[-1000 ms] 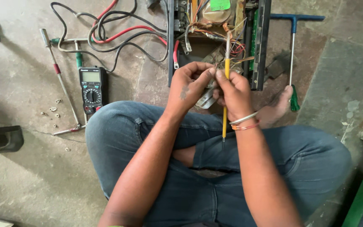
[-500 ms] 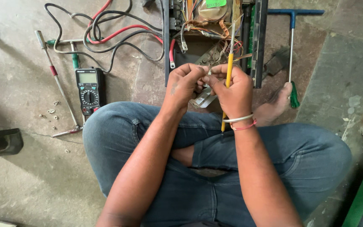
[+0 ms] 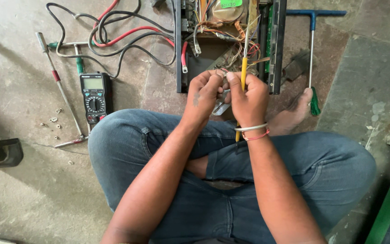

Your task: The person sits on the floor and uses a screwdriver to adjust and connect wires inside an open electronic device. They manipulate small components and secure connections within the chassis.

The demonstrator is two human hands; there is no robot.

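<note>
I sit cross-legged on the floor in blue jeans. My right hand (image 3: 249, 97) grips a yellow-handled screwdriver (image 3: 243, 68) upright, its shaft pointing up toward the opened black electronics chassis (image 3: 274, 49) full of coloured wires. My left hand (image 3: 204, 92) is pressed against the right one, fingers pinched on a thin wire (image 3: 222, 72) coming from the chassis. A small metal part (image 3: 222, 107) shows just below the hands; what it is I cannot tell.
A black multimeter (image 3: 95, 97) lies at left with red and black leads (image 3: 123, 31) coiled above it. A long T-handle wrench (image 3: 62, 90) and loose screws (image 3: 55, 122) lie beside it. A blue T-handle tool (image 3: 311, 49) lies at right, near my bare foot (image 3: 290, 117).
The view has shifted slightly, and both hands stay together at the chassis front. The screwdriver remains upright in the right hand.
</note>
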